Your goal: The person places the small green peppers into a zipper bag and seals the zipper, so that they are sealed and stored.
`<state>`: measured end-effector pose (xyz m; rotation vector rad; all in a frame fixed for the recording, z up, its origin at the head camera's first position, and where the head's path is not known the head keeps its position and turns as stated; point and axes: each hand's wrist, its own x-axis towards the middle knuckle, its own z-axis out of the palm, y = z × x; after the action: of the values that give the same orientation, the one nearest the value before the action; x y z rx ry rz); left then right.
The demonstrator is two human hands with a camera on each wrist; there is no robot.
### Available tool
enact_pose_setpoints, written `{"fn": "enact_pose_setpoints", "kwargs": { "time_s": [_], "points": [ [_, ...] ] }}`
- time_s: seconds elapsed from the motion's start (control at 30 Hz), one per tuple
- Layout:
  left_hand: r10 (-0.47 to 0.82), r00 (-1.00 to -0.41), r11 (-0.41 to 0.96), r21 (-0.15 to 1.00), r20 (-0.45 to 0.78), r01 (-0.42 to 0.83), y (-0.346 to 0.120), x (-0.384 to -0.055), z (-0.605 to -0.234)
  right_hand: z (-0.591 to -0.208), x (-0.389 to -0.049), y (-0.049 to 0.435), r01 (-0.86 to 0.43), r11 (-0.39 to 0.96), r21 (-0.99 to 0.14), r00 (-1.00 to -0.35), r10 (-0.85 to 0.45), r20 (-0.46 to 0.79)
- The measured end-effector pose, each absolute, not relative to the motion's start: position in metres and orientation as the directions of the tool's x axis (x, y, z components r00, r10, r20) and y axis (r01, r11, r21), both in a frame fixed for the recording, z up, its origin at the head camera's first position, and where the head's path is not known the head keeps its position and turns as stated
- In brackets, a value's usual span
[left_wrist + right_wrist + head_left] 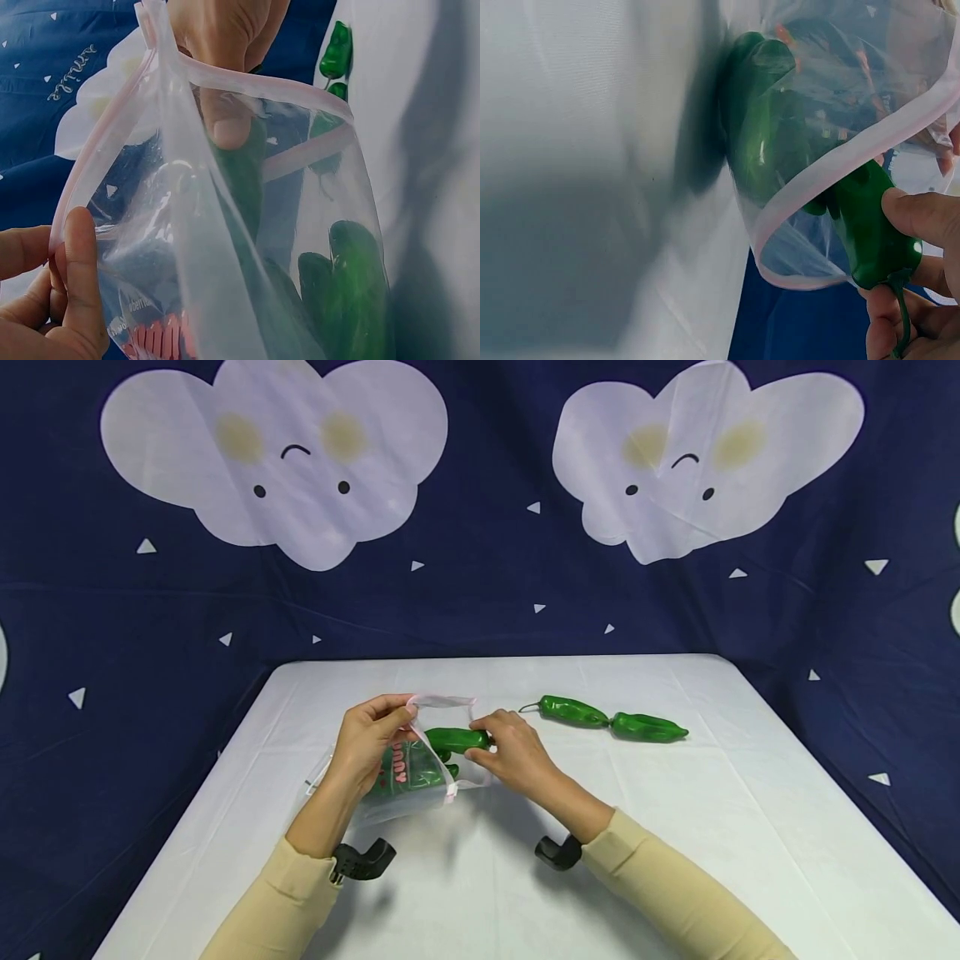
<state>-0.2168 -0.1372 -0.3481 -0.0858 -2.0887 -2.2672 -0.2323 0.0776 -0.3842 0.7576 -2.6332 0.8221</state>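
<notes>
My left hand [369,737] pinches the pink-edged rim of a clear zip bag [408,806], whose mouth gapes toward the right. Pink lettering shows on the bag's front. Between thumb and fingers, my right hand [517,749] grips a green pepper [874,229] near its stem end. The pepper's far end is inside the bag mouth, and its stem points out past the fingers. Several more green peppers [352,277] lie deeper in the bag, seen through the plastic in both wrist views.
Two green peppers lie in a line on the white table [675,860] right of the bag: a nearer-left pepper [573,711] and one beyond its tip, a right-hand pepper [648,727]. A dark blue curtain [487,593] with white clouds hangs behind the table.
</notes>
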Motion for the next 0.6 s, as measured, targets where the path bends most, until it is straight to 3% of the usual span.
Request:
{"fn": "enact_pose_setpoints", "kwargs": {
  "time_s": [0.6],
  "points": [
    [-0.007,-0.997,-0.088,0.993,0.072,0.072,-0.135,-0.217,-0.347,-0.382,-0.238,0.056,-0.605,0.713,-0.353,-0.77,-0.413,0.486]
  ]
}}
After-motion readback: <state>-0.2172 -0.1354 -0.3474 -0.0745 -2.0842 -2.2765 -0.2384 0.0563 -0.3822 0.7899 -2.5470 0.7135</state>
